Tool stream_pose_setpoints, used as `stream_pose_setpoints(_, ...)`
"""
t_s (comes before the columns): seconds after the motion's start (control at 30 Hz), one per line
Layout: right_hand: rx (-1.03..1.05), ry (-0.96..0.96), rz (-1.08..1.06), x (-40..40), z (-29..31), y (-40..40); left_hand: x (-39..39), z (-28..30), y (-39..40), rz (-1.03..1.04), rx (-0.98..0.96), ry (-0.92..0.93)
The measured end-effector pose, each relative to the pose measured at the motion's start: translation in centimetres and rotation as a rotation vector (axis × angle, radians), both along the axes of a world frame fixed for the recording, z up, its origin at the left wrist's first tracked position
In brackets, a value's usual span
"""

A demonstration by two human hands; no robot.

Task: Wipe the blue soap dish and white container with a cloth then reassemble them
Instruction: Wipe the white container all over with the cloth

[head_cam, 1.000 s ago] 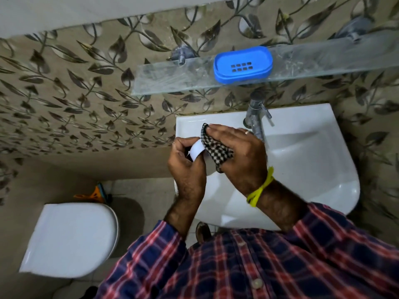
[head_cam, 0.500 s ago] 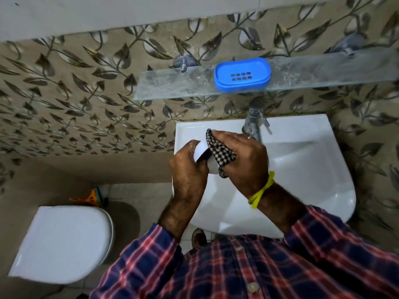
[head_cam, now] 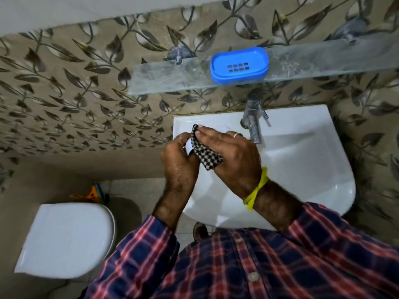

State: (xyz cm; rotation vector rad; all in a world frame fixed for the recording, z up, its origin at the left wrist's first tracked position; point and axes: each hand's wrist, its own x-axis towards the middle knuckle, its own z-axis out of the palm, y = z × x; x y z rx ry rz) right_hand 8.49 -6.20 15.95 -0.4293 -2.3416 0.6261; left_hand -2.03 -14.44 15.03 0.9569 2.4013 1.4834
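White sink (head_cam: 302, 169) with steel tap (head_cam: 251, 119), glass shelf (head_cam: 172, 76), toilet lid (head_cam: 64, 238).

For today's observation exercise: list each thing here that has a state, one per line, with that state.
Blue plastic soap dish: empty, on the glass wall shelf.
Small white container: gripped in left hand.
Black-and-white checked cloth: pressed on container by right hand.
Metal tap: no water running.
White toilet lid: closed.
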Motion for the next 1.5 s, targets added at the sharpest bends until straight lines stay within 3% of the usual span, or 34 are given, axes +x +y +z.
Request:
stream_pose_setpoints(0.2, 0.013, 0.051, -0.09, 1.1, -0.4, 1.7, 0.1, -0.8, -0.7, -0.02, 0.043, 0.11)
stream_pose_setpoints(0.37, 0.136, 0.044, -0.017, 1.5, -0.6, 0.8, -1.8, -0.6, -0.8, 0.03, 0.125, 0.131)
stream_pose_setpoints(0.5, -0.067, 0.065, -0.106, 1.5, -0.5, 2.3, -0.7, -1.1, -1.2, -0.032, 0.077, 0.185)
stream_pose_setpoints(0.6, -0.064, 0.048, -0.036, 1.1, -0.1, 1.8, -1.2, -1.6, -1.3, -0.001, 0.15, 0.083)
stream_pose_setpoints(0.7, -0.109, 0.063, -0.087, 2.0, -0.6, 1.8, -2.1, -1.7, -2.0, -0.058, 0.201, 0.112)
stream_pose_setpoints(0.8, -0.213, 0.23, -0.196, 1.0, -0.6, 2.6, -1.0, -1.8, -1.1, -0.032, 0.293, -0.086)
stream_pose_setpoints(0.97, -0.124, 0.37, -0.285, -0.3, -0.6, 3.3, 1.5, -1.8, 0.5, -0.019, 0.28, -0.704)
stream_pose_setpoints(1.07, -0.047, 0.355, -0.342, 0.1, -1.2, 3.4, 1.9, -1.3, 1.2, -0.067, 0.411, -1.08)
stream_pose_setpoints(1.2, 0.073, 0.306, -0.225, 0.1, -1.9, 2.3, 1.1, 0.4, 2.7, 0.055, 0.503, -1.154)
stream_pose_setpoints(1.33, 0.186, 0.145, 0.12, 2.0, -2.6, 1.7, -0.4, 0.8, 2.9, 0.061, 0.513, -1.287)
stream_pose_setpoints(1.4, 0.141, 0.026, 0.269, 3.0, -2.5, 2.8, -1.0, 0.4, 2.5, 0.054, 0.523, -1.311)
stream_pose_setpoints(1.5, -0.013, 0.021, 0.174, 3.3, -1.4, 4.3, -0.8, -1.2, 2.1, -0.087, 0.532, -1.369)
